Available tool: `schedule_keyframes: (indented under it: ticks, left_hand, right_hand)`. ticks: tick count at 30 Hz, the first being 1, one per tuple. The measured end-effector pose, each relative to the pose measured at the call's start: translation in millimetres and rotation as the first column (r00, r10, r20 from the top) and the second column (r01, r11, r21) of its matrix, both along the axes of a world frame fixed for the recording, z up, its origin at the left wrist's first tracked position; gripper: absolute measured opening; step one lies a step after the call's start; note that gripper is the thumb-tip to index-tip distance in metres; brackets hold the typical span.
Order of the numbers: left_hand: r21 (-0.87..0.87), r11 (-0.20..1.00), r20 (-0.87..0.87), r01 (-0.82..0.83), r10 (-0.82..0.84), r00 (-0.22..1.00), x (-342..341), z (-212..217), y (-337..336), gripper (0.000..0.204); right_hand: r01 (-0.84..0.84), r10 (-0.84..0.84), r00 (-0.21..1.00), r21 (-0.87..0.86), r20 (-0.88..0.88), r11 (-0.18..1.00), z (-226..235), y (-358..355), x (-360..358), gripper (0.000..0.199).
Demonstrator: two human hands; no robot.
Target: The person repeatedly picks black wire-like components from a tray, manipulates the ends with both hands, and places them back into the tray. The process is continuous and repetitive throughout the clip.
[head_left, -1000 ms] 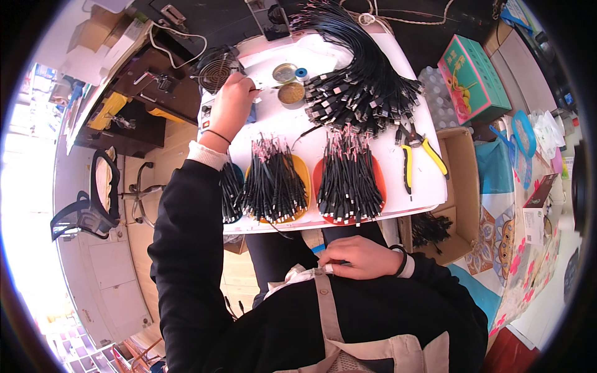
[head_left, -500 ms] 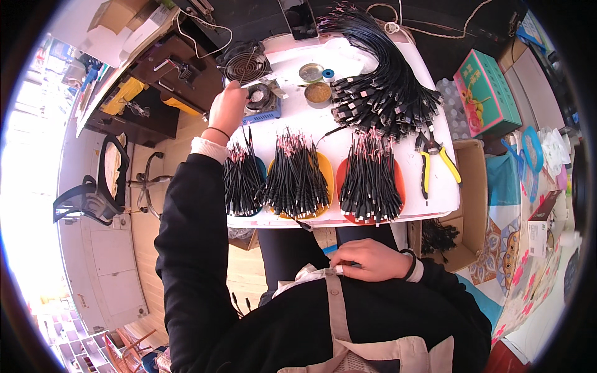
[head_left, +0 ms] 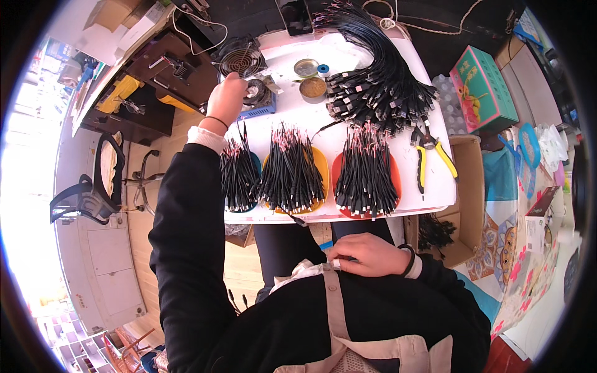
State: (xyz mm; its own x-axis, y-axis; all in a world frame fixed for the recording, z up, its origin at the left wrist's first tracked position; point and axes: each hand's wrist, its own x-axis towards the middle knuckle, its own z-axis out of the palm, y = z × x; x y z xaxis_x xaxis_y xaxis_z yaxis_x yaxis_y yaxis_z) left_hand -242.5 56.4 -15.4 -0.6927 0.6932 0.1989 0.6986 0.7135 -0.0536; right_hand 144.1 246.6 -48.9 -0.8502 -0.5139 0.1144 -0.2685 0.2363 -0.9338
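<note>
My left hand reaches over the far left of the white table, fingers closed; what they grip is hidden. Beside it stands a small blue-based device with a round dark-rimmed pot. A round fan with a wire guard lies just beyond. Down at my lap, my right hand is closed near the edge of my beige apron, with a whitish bit at its fingertips. Short black cables with pinkish wire ends lie in bundles on a blue plate, a yellow plate and a red plate.
A large heap of black cables covers the table's back right. Yellow-handled pliers lie at its right. An open tin, its lid and a blue spool sit mid-back. A cardboard box stands right of the table.
The whole view has shifted slightly. My left hand stays beside the blue device, its fingers a little lower against it; a thin line seen by its fingertips earlier no longer shows. My right hand remains at my lap.
</note>
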Motion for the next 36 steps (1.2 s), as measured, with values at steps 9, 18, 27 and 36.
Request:
schedule_keyframes:
  ticks: [9, 18, 27, 36]
  left_hand:
    - [0.769, 0.63, 0.308, -0.107, -0.22, 0.926, 172.5, 90.5, -19.7, 0.005]
    - [0.82, 0.166, 0.383, -0.549, -0.87, 0.31, 350.8, 110.3, 57.9, 0.012]
    - [0.816, 0.406, 0.561, -0.411, -0.729, 0.392, 352.0, 52.1, 49.2, 0.038]
    - [0.691, 0.601, 0.55, -0.402, -0.077, 0.832, 288.8, -0.1, -44.0, 0.01]
  right_hand:
    - [0.209, -0.201, 0.977, -0.135, 0.074, 0.968, 42.8, -4.0, 11.1, 0.012]
    - [0.306, -0.332, 0.943, -0.328, -0.026, 0.894, 71.8, -29.5, 33.5, 0.028]
    - [0.846, -0.911, 0.413, -0.367, -0.008, 0.387, 109.1, 125.7, 186.2, 0.023]
    - [0.955, -0.97, 0.177, 0.21, 0.167, 0.21, -180.3, 275.3, 99.2, 0.036]
